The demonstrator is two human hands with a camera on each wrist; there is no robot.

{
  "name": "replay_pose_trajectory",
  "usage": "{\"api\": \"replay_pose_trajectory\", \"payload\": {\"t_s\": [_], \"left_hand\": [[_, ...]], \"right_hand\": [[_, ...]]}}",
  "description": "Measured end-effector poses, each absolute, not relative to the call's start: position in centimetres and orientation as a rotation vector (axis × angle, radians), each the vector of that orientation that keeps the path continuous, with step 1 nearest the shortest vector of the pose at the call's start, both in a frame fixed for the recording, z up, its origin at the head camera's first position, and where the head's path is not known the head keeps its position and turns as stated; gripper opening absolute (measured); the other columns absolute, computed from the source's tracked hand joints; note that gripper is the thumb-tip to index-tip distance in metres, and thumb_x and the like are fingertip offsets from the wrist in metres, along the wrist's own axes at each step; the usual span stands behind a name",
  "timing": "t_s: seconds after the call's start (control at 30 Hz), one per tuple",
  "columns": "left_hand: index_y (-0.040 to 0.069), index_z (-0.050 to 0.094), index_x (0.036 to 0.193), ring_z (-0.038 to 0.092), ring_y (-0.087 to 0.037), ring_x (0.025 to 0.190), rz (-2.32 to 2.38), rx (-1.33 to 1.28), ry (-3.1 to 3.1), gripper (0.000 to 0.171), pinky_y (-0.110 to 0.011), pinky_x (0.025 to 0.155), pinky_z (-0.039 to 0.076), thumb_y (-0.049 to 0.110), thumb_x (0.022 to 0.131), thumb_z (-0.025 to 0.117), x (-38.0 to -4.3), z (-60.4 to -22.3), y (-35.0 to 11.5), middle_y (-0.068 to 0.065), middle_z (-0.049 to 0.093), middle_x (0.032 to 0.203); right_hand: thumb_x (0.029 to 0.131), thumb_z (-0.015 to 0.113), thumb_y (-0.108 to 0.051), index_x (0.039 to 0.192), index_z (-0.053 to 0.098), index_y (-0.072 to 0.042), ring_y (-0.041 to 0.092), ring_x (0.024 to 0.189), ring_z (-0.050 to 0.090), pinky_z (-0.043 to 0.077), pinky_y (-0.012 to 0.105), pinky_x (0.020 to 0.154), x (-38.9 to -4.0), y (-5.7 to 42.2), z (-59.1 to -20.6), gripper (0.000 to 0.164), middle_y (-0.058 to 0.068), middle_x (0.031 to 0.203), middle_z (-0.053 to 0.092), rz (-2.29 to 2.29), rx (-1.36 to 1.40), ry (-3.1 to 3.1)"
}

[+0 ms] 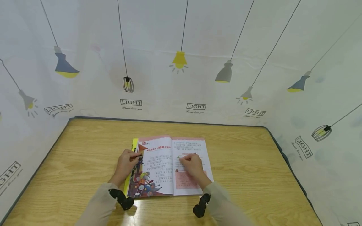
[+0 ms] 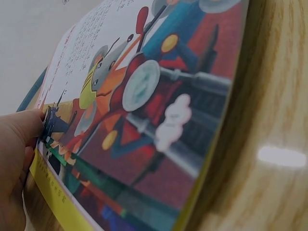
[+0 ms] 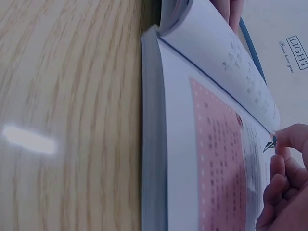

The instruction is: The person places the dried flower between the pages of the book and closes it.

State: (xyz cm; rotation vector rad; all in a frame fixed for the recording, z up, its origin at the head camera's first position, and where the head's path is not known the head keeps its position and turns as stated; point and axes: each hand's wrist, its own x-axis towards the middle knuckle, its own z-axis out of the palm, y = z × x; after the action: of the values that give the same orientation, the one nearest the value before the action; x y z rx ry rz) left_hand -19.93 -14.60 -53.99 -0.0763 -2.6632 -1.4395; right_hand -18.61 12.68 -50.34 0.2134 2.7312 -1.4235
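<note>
An open picture book (image 1: 158, 160) with printed text lies on the wooden table. At its left edge my left hand (image 1: 126, 163) pinches the pages, thumb on top and fingers underneath, in the left wrist view. A motor-vehicle picture (image 2: 144, 106) fills the page's lower part there. My right hand (image 1: 193, 166) is over the right page (image 1: 202, 160), its fingers curled, thumb and index tips close together beside a small green mark (image 3: 269, 145). In the right wrist view the left page (image 3: 219, 53) curves up from the spine; I cannot tell whether the right fingertips hold anything.
A yellow cover edge (image 1: 134, 144) sticks out at the book's left. The wooden table (image 1: 249, 163) extends around the book, with a dark edge (image 1: 152, 121) at the back. White cloth walls (image 1: 158, 28) printed with lamps stand behind and at both sides.
</note>
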Motion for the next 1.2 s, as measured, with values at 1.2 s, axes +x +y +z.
{"api": "replay_pose_trajectory", "payload": {"t_s": [1.2], "left_hand": [[-0.002, 0.068, 0.103, 0.046, -0.021, 0.081, -1.439, -0.074, -2.655, 0.021, -0.031, 0.071, 0.040, 0.000, 0.082, 0.064, -20.0, -54.3, -14.6, -0.011, 0.049, 0.090]], "right_hand": [[0.078, 0.070, -0.025, 0.078, 0.070, -0.015, 0.010, 0.066, 0.053, 0.034, 0.043, 0.079, -18.4, 13.5, -50.6, 0.010, -0.007, 0.070, 0.060, -1.211, 0.146, 2.824]]}}
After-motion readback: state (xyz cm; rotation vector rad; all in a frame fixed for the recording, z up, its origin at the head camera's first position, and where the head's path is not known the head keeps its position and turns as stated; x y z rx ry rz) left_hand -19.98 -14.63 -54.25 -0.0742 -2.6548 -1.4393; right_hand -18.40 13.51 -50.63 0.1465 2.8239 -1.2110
